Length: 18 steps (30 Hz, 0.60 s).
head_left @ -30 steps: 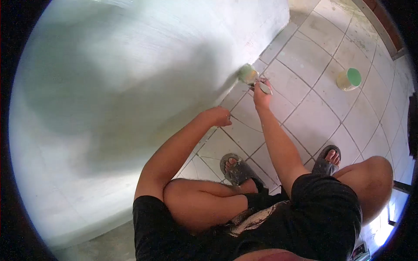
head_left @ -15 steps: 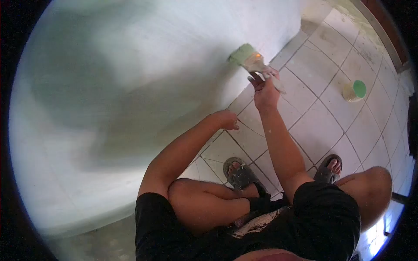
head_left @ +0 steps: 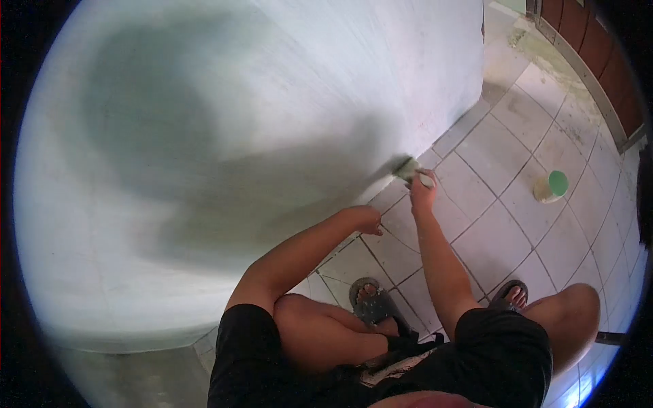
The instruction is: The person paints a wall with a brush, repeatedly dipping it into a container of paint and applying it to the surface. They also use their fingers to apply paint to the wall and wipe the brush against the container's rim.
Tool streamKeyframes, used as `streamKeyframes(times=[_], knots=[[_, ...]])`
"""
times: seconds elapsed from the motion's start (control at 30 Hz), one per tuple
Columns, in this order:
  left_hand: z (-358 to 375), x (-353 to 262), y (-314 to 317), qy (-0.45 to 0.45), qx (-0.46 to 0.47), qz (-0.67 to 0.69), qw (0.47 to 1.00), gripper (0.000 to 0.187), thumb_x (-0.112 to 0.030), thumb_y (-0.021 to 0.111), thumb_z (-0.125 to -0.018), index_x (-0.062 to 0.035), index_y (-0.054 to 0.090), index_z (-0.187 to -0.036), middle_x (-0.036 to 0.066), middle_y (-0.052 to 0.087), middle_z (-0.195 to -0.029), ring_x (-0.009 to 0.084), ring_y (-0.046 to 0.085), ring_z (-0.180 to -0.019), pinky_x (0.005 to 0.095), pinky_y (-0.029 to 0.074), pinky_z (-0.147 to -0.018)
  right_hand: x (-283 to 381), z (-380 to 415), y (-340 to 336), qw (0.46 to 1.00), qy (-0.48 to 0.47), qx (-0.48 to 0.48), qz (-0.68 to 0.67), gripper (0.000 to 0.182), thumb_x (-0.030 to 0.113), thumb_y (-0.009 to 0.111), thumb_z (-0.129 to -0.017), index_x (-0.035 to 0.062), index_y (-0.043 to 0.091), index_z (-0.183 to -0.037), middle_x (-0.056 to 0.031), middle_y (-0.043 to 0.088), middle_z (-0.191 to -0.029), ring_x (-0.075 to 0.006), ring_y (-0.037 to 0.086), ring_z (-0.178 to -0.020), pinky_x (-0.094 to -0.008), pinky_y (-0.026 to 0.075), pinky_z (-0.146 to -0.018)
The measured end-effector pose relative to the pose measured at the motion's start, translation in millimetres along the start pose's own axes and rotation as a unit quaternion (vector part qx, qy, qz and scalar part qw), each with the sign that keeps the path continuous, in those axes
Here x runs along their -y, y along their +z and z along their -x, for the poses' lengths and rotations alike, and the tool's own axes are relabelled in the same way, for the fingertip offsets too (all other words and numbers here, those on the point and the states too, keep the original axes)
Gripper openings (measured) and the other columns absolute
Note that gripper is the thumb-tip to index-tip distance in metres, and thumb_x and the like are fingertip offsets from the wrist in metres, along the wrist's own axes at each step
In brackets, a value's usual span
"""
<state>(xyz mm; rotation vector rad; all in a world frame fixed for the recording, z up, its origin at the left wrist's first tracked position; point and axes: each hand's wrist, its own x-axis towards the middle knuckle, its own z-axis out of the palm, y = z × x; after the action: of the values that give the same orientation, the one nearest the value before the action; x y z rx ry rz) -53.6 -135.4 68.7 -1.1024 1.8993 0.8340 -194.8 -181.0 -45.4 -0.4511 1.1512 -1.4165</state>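
I am squatting in front of a pale green painted wall (head_left: 238, 136). My right hand (head_left: 422, 192) grips a paintbrush (head_left: 410, 169) loaded with light green paint; its bristles press against the bottom of the wall where it meets the tiled floor. My left hand (head_left: 365, 219) is closed in a loose fist, holding nothing, hovering just above the floor tiles near the wall's base. A small paint can (head_left: 550, 185) with green paint inside stands on the tiles to the right, out of reach of either hand.
White square floor tiles (head_left: 490, 231) with dark grout spread to the right. My feet in grey sandals (head_left: 371, 299) rest on them. A brown wooden door or frame (head_left: 598, 75) runs along the upper right. The wall's corner edge (head_left: 481, 61) ends near the top.
My right hand brought the brush down from higher on the wall to its bottom edge at the floor. The view tilted upward slightly. My left hand stayed near the wall's base.
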Motion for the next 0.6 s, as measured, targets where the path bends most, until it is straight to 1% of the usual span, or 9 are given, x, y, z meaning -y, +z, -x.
streamKeyframes(times=[0.07,0.17,0.23,0.33,0.37,0.43,0.5,0.53,0.6], knots=[[-6,6,7,0.015,-0.029,-0.018,0.999,0.045,-0.044,0.057,-0.084,0.0000,0.065,-0.093,0.020,0.064,-0.091,0.0360,0.062,-0.084,0.0461,0.048,-0.075,52,11,40,0.999,-0.027,0.037,-0.010,0.011,0.009,0.050,-0.088,0.0043,0.053,-0.098,-0.0087,0.057,-0.090,-0.0186,0.061,-0.080,-0.0310,0.054,-0.066],[-18,13,15,0.030,-0.045,-0.059,0.997,0.046,-0.045,0.059,-0.082,-0.0002,0.067,-0.090,0.019,0.065,-0.089,0.0360,0.062,-0.083,0.0448,0.048,-0.076,139,52,75,0.994,-0.038,0.061,-0.088,0.014,0.008,0.049,-0.088,0.0051,0.051,-0.102,-0.0095,0.056,-0.095,-0.0200,0.061,-0.084,-0.0345,0.054,-0.069],[-20,8,14,0.036,-0.040,-0.076,0.996,0.046,-0.046,0.061,-0.079,-0.0020,0.068,-0.089,0.017,0.066,-0.090,0.0356,0.062,-0.085,0.0432,0.049,-0.078,163,65,78,0.962,-0.056,0.093,-0.249,0.020,0.006,0.048,-0.089,0.0064,0.045,-0.108,-0.0098,0.055,-0.100,-0.0211,0.061,-0.089,-0.0372,0.054,-0.075],[-20,6,12,0.000,-0.021,-0.068,0.997,0.045,-0.045,0.061,-0.079,-0.0020,0.068,-0.089,0.017,0.066,-0.090,0.0351,0.062,-0.085,0.0429,0.049,-0.078,127,52,65,0.933,-0.104,0.139,-0.314,0.024,0.005,0.046,-0.090,0.0055,0.040,-0.113,-0.0107,0.054,-0.104,-0.0231,0.060,-0.094,-0.0388,0.052,-0.080],[-24,8,17,0.011,-0.035,-0.052,0.998,0.045,-0.045,0.061,-0.079,-0.0020,0.068,-0.088,0.017,0.066,-0.090,0.0353,0.062,-0.085,0.0429,0.049,-0.078,96,42,54,0.949,-0.133,0.126,-0.256,0.024,0.004,0.046,-0.090,0.0038,0.039,-0.113,-0.0114,0.054,-0.105,-0.0243,0.059,-0.096,-0.0393,0.052,-0.080],[-20,10,17,0.011,-0.060,-0.048,0.997,0.044,-0.044,0.060,-0.079,-0.0020,0.068,-0.088,0.017,0.066,-0.089,0.0354,0.062,-0.084,0.0429,0.049,-0.077,36,24,23,0.986,-0.104,0.101,-0.077,0.025,0.004,0.046,-0.090,0.0021,0.038,-0.113,-0.0122,0.054,-0.105,-0.0240,0.059,-0.095,-0.0387,0.052,-0.081],[-15,5,18,-0.012,-0.057,0.006,0.998,0.043,-0.043,0.060,-0.079,-0.0020,0.068,-0.088,0.017,0.066,-0.090,0.0347,0.062,-0.085,0.0432,0.049,-0.077,15,27,2,0.991,-0.053,0.063,-0.107,0.022,0.006,0.049,-0.089,0.0021,0.042,-0.110,-0.0124,0.054,-0.104,-0.0222,0.060,-0.092,-0.0349,0.053,-0.077],[-15,5,15,-0.018,-0.068,0.003,0.998,0.043,-0.043,0.060,-0.079,-0.0020,0.068,-0.088,0.017,0.066,-0.090,0.0347,0.062,-0.085,0.0432,0.049,-0.077,4,20,-10,0.996,-0.044,0.046,-0.065,0.020,0.007,0.050,-0.088,0.0019,0.045,-0.107,-0.0122,0.055,-0.102,-0.0217,0.060,-0.089,-0.0331,0.054,-0.074],[-11,1,10,-0.004,-0.027,-0.019,0.999,0.043,-0.043,0.060,-0.080,-0.0023,0.068,-0.090,0.016,0.066,-0.092,0.0345,0.062,-0.087,0.0432,0.049,-0.078,1,7,-19,0.998,-0.040,0.038,-0.021,0.018,0.008,0.051,-0.088,0.0016,0.048,-0.104,-0.0120,0.056,-0.100,-0.0212,0.061,-0.086,-0.0313,0.054,-0.071]])
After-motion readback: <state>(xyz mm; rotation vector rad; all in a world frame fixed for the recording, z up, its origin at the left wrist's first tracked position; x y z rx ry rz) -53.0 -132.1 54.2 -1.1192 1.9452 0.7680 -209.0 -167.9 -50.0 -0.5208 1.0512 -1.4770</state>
